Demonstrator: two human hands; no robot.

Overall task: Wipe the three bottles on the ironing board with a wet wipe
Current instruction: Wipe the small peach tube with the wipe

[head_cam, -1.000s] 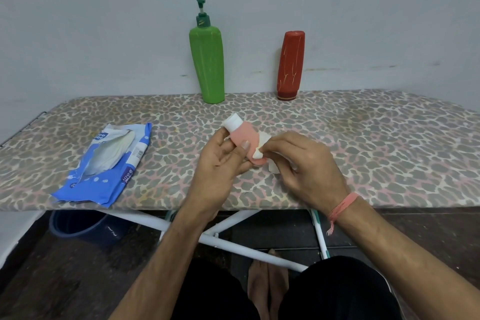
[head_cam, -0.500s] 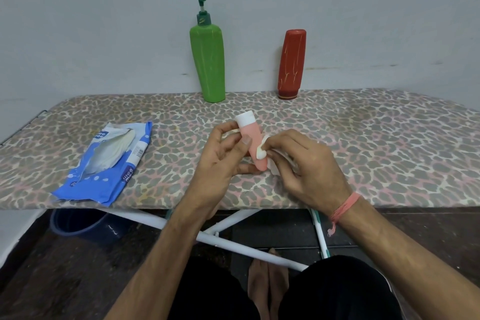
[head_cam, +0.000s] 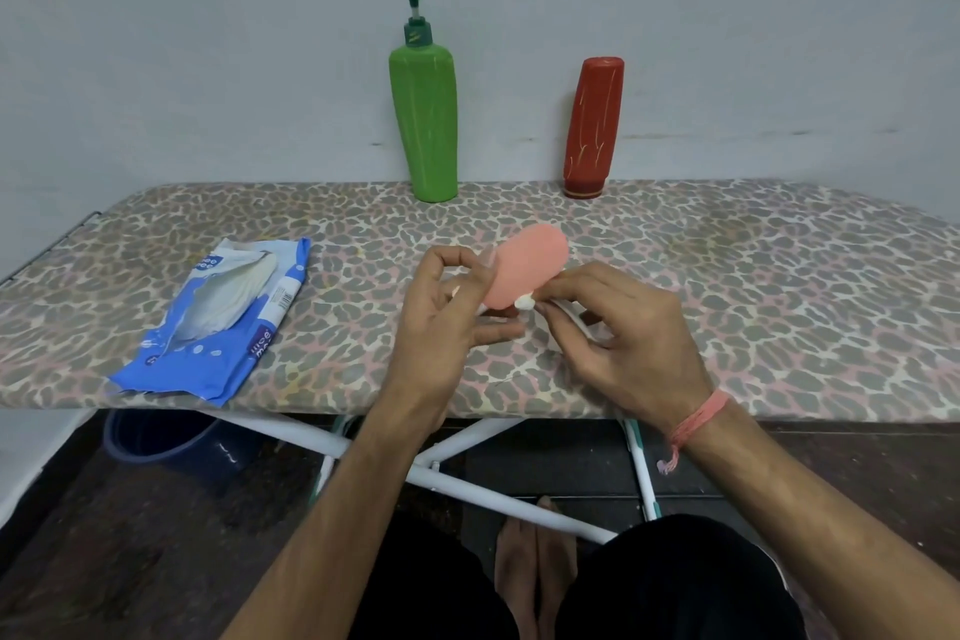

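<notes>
Board (head_cam: 779, 307) used as landmark throughout; its cover carries a leopard-spot print in grey, pink and cream.

Below the board's near edge: two forearms, dark shorts, bare feet (head_cam: 535, 566) on a dark floor, white crossed legs (head_cam: 467, 478) of the board, and a dark blue bucket (head_cam: 171, 442) under its left end.

Over the board's near middle: left hand (head_cam: 447, 322) grips the pink bottle (head_cam: 524, 270), fingers curled round its lower end. The bottle is small, salmon pink, smooth and matte, with a rounded flat body; it tilts with its broad end up and to the right. Its cap end is hidden behind the fingers. Right hand (head_cam: 623, 338), a pink thread band on its wrist, pinches a white wipe (head_cam: 525, 301) against the bottle's lower right side; only a small wad of wipe shows at the fingertips, more bunched under the palm.

On the board's left part: blue wipe pack (head_cam: 218, 322), lying flat, its top torn open with white sheets showing.

At the board's far edge, against the grey wall: green pump bottle (head_cam: 425, 120), upright, tall, with a dark green pump head. To its right, well apart, red bottle (head_cam: 595, 125) stands cap-down, with thin pale streaks on its side.
</notes>
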